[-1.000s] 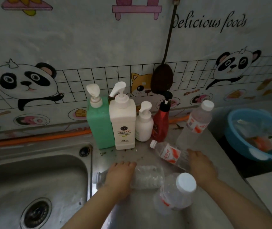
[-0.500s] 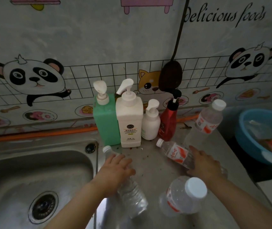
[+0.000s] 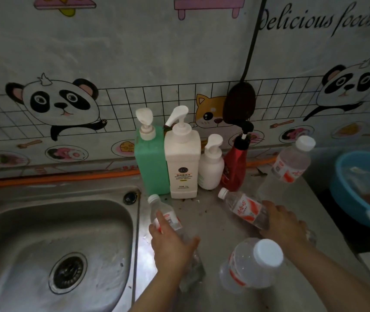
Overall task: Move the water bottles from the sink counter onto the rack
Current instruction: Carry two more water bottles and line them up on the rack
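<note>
Sink (image 3: 55,244): steel basin at the left, drain in view, no bottle in it.
Left bottle (image 3: 167,216): lies on the worktop (image 3: 211,224) just beside the sink edge, cap toward the wall.
Left hand (image 3: 170,246): laid over the lower body of the left bottle, thumb on one side and fingers on the other, clasped round it. The bottle does not look lifted.
Soap pumps (image 3: 182,167): four in a row against the wall, behind the bottles. Not part of the job.
Right bottle (image 3: 244,207): lies on its side on the worktop, cap toward the pumps, red label up.
Near bottle (image 3: 247,271): stands at the front edge between the two forearms, white cap on. No hand on it.
Right hand (image 3: 285,224): fingers curled over the base end of the right bottle, gripping it.
Far bottle (image 3: 288,167): upright at the back right, near the red pump. No hand on it.
Basin (image 3: 342,197): blue, off the right end of the worktop, contents unclear.
Rack: not in view.
Progress: four bottles counted, all on the worktop, none seen placed. In my judgement this is the first pick-up, two bottles in hand.
Left to do: lift both, carry them to the rack, then return for the near and far bottles.
</note>
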A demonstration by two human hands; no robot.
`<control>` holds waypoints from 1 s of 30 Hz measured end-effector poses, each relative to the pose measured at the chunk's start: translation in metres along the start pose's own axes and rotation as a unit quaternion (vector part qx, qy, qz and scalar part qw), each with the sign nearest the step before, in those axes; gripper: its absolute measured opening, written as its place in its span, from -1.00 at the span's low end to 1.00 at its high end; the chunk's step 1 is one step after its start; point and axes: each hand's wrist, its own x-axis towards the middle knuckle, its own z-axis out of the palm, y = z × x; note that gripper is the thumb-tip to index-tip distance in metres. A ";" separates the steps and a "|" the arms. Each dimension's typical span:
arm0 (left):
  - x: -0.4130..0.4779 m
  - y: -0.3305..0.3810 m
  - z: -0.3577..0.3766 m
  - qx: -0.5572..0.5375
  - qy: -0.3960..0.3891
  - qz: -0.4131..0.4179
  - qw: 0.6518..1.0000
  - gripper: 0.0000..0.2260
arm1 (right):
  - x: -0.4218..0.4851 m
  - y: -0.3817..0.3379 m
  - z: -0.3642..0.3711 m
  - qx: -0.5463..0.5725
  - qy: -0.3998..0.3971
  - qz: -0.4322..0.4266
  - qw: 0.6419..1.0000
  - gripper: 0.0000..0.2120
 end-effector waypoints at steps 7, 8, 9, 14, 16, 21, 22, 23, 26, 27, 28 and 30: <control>0.004 -0.005 -0.001 -0.037 0.032 0.017 0.999 -0.02 | -0.015 0.004 -0.004 0.030 0.009 -0.042 0.999 -0.37; 0.003 -0.007 -0.001 -0.043 0.035 0.017 0.998 -0.02 | -0.018 0.004 -0.005 0.045 0.011 -0.042 0.998 -0.38; 0.002 -0.010 -0.001 -0.048 0.039 0.021 0.998 -0.02 | -0.020 0.005 -0.007 0.066 0.014 -0.042 0.997 -0.39; -0.012 -0.016 -0.007 -0.094 0.067 0.071 0.991 -0.05 | -0.036 0.002 -0.016 0.212 0.028 -0.031 0.976 -0.37; -0.017 -0.014 -0.012 -0.108 0.078 0.110 0.985 -0.09 | -0.043 -0.001 -0.022 0.287 0.033 -0.026 0.957 -0.40; -0.034 -0.003 -0.033 -0.131 0.104 0.203 0.965 -0.05 | -0.061 -0.007 -0.049 0.386 0.048 -0.069 0.919 -0.38; -0.039 0.001 -0.039 -0.137 0.112 0.222 0.959 -0.05 | -0.066 -0.009 -0.056 0.394 0.047 -0.077 0.915 -0.34; -0.043 0.005 -0.045 -0.140 0.120 0.240 0.953 -0.04 | -0.070 -0.011 -0.063 0.404 0.049 -0.083 0.910 -0.30; -0.059 0.021 -0.065 -0.154 0.138 0.274 0.939 -0.01 | -0.080 -0.016 -0.081 0.426 0.068 -0.111 0.895 -0.27; -0.065 0.027 -0.072 -0.163 0.140 0.285 0.934 0.00 | -0.083 -0.017 -0.087 0.430 0.077 -0.113 0.892 -0.28; -0.071 0.033 -0.079 -0.170 0.142 0.297 0.929 0.01 | -0.085 -0.019 -0.093 0.435 0.087 -0.114 0.889 -0.31; -0.083 0.046 -0.092 -0.182 0.145 0.323 0.917 0.01 | -0.092 -0.024 -0.108 0.445 0.102 -0.123 0.881 -0.34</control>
